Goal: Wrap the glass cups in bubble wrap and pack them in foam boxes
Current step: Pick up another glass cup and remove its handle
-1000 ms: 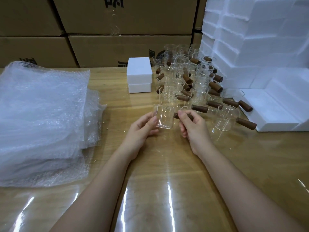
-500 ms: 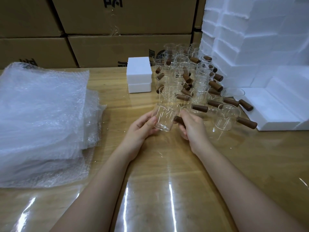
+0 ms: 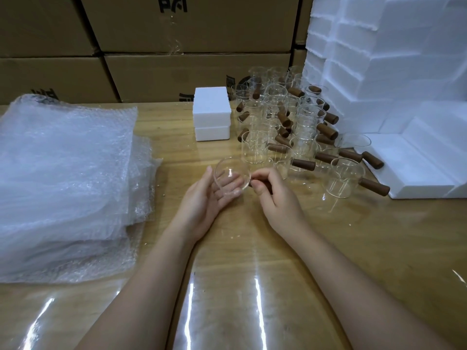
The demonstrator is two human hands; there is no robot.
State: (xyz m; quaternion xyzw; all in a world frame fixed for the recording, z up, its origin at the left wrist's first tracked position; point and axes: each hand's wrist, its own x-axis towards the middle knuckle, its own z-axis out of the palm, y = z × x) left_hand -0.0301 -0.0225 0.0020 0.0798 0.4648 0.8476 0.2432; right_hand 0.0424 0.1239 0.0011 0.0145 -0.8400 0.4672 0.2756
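The bench (image 3: 252,286) is light wood under a glossy clear film that throws back streaks of light. The nearest cup (image 3: 231,176) is clear, smooth glass, like the cups (image 3: 275,109) behind it, whose handles (image 3: 303,164) are dark matt wood. The bubble wrap (image 3: 63,173) is cloudy, crinkled plastic. The foam boxes (image 3: 212,113) are white, matt and grainy, and the cartons (image 3: 189,69) are dull brown cardboard.

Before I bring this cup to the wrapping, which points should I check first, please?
1. Cup held: right hand pinches it, left hand supports it: ok.
2. Cup apart from the other cups: ok.
3. Sheet spread in front of you: not ok, the bubble wrap pile lies untouched at the left.
4. Small foam box open: not ok, it looks closed.
5. Glass free of cracks: cannot tell.
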